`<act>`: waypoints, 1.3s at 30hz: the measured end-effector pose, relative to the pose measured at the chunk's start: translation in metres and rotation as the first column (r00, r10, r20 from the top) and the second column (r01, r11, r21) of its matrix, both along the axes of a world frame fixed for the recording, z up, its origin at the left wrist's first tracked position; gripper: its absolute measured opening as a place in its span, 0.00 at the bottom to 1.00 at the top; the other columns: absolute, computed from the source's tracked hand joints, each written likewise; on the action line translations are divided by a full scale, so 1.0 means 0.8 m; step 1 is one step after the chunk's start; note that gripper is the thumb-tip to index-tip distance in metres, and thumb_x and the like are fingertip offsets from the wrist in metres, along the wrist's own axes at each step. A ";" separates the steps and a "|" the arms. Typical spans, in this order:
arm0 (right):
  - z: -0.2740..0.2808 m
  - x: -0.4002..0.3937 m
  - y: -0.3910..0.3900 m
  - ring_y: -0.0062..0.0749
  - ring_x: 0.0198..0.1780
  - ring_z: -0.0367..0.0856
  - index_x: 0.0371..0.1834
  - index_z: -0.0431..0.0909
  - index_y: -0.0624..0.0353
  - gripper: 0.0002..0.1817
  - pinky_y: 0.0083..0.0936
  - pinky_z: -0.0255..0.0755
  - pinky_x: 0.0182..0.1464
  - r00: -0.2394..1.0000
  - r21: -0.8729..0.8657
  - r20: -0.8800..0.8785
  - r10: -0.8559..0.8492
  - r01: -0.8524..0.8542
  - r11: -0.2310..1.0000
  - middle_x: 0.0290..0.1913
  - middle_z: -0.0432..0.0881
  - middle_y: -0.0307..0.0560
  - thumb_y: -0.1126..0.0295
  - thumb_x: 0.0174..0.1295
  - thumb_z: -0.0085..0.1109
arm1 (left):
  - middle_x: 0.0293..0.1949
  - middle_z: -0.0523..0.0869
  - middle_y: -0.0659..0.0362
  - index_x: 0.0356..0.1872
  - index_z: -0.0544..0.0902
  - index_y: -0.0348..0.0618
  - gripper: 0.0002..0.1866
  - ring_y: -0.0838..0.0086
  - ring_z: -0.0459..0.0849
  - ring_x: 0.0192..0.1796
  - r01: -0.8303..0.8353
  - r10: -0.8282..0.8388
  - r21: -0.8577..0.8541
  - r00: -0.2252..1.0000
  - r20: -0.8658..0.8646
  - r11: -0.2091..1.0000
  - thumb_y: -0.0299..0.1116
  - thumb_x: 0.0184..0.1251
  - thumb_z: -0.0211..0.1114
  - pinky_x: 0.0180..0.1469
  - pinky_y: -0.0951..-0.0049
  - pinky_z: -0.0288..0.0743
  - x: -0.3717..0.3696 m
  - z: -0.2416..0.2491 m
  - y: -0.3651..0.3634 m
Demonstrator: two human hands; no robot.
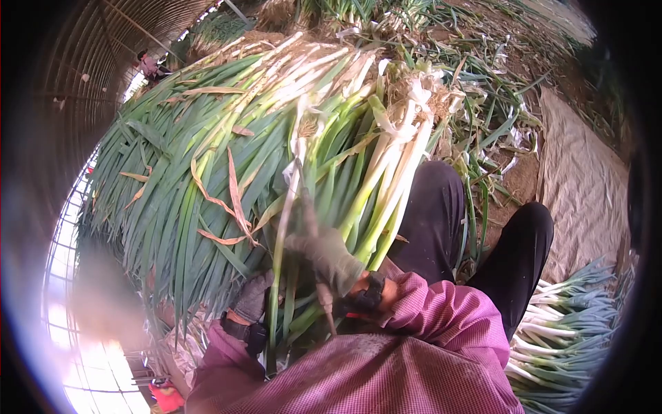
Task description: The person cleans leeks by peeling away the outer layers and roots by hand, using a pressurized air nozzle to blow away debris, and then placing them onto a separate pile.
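Observation:
My left hand [252, 298], in a dark grey glove, is closed beside a single long green onion [277, 259] and seems to grip its leafy part; its white root end points up and away. My right hand [336, 262], gloved and blurred by motion, is wrapped round a slim, long tool [324, 297] whose kind I cannot make out. Just right of that hand, a bunch of thick white-stemmed green onions [389, 179] leans with roots upward. A large heap of green onions [200, 145] spreads to the left, with dry brown leaves on top.
My bent knees [433, 214] are right of the heap. Loose leaf scraps [493, 103] litter the soil. A beige cloth [579, 186] lies at right, above stacked cleaned green onions [562, 338]. Another person [148, 65] is far back left, near the ribbed wall.

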State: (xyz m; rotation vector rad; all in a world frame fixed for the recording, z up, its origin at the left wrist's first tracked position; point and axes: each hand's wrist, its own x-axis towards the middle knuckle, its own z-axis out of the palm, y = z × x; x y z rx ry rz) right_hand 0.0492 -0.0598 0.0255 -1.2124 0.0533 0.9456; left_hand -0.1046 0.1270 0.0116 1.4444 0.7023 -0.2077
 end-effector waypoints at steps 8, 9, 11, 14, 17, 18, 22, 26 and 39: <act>0.013 0.015 -0.005 0.34 0.32 0.78 0.46 0.77 0.67 0.24 0.31 0.73 0.35 0.996 -0.012 -0.087 -0.019 0.018 1.000 0.33 0.80 0.48 0.58 0.55 0.70 | 0.24 0.78 0.60 0.36 0.78 0.42 0.26 0.76 0.76 0.25 0.046 -0.028 -0.352 0.998 0.055 0.935 0.59 0.66 0.60 0.27 0.77 0.70 0.000 -0.007 0.010; 0.011 0.010 -0.007 0.37 0.37 0.80 0.53 0.75 0.67 0.30 0.31 0.74 0.39 0.997 -0.016 -0.065 0.036 -0.037 0.999 0.37 0.81 0.51 0.56 0.54 0.70 | 0.23 0.77 0.60 0.35 0.78 0.43 0.25 0.76 0.75 0.24 0.055 -0.040 -0.373 0.998 0.048 0.926 0.59 0.67 0.59 0.27 0.77 0.69 0.001 -0.002 0.009; 0.009 0.005 -0.013 0.39 0.42 0.82 0.63 0.72 0.65 0.36 0.29 0.75 0.43 0.995 -0.003 -0.030 0.094 -0.094 0.996 0.42 0.82 0.53 0.54 0.54 0.70 | 0.22 0.76 0.60 0.34 0.77 0.43 0.26 0.76 0.73 0.23 0.082 -0.062 -0.388 0.996 0.063 0.918 0.60 0.68 0.57 0.26 0.77 0.67 0.004 0.005 0.001; 0.007 0.003 -0.019 0.36 0.40 0.81 0.69 0.68 0.59 0.39 0.28 0.75 0.41 0.994 0.055 -0.032 0.101 -0.100 0.994 0.40 0.82 0.53 0.55 0.54 0.69 | 0.21 0.73 0.60 0.32 0.75 0.43 0.26 0.75 0.70 0.21 0.135 -0.093 -0.370 0.987 0.130 0.919 0.60 0.69 0.55 0.25 0.76 0.65 0.010 0.014 -0.015; 0.005 0.004 -0.025 0.32 0.33 0.79 0.71 0.66 0.56 0.39 0.25 0.73 0.35 0.992 0.063 -0.091 0.088 -0.083 0.995 0.35 0.81 0.49 0.58 0.55 0.68 | 0.20 0.72 0.60 0.31 0.75 0.43 0.26 0.74 0.68 0.21 0.178 -0.122 -0.354 0.977 0.173 0.918 0.60 0.69 0.55 0.24 0.76 0.64 0.010 0.016 -0.025; 0.005 0.003 -0.028 0.30 0.30 0.78 0.69 0.68 0.57 0.37 0.24 0.73 0.32 0.994 0.036 -0.088 0.063 -0.060 0.998 0.33 0.80 0.47 0.59 0.55 0.68 | 0.20 0.72 0.60 0.30 0.75 0.42 0.26 0.74 0.68 0.21 0.193 -0.139 -0.342 0.974 0.176 0.920 0.59 0.69 0.55 0.25 0.76 0.64 0.009 0.016 -0.028; 0.013 0.000 -0.057 0.27 0.26 0.75 0.47 0.76 0.64 0.19 0.26 0.72 0.28 0.998 0.230 -0.047 -0.037 0.046 0.972 0.30 0.77 0.42 0.63 0.59 0.66 | 0.22 0.75 0.56 0.33 0.76 0.38 0.26 0.70 0.71 0.22 0.268 -0.215 -0.326 0.958 0.189 0.907 0.57 0.69 0.57 0.25 0.72 0.65 0.017 0.029 -0.044; 0.055 -0.005 -0.102 0.23 0.21 0.72 0.50 0.74 0.67 0.19 0.20 0.66 0.16 0.964 0.210 0.068 -0.258 0.239 0.948 0.31 0.76 0.42 0.67 0.61 0.63 | 0.24 0.78 0.57 0.35 0.80 0.37 0.23 0.73 0.76 0.25 0.452 -0.486 0.183 0.838 0.250 0.873 0.51 0.70 0.59 0.27 0.73 0.68 0.058 0.034 -0.077; -0.033 0.012 -0.091 0.33 0.29 0.78 0.40 0.76 0.69 0.19 0.29 0.73 0.33 0.870 0.100 -0.030 -0.492 0.492 0.865 0.31 0.81 0.47 0.63 0.56 0.66 | 0.39 0.82 0.46 0.42 0.82 0.41 0.12 0.57 0.82 0.43 0.143 -0.724 0.775 0.284 -0.628 -0.616 0.37 0.62 0.60 0.46 0.60 0.76 0.239 0.023 -0.075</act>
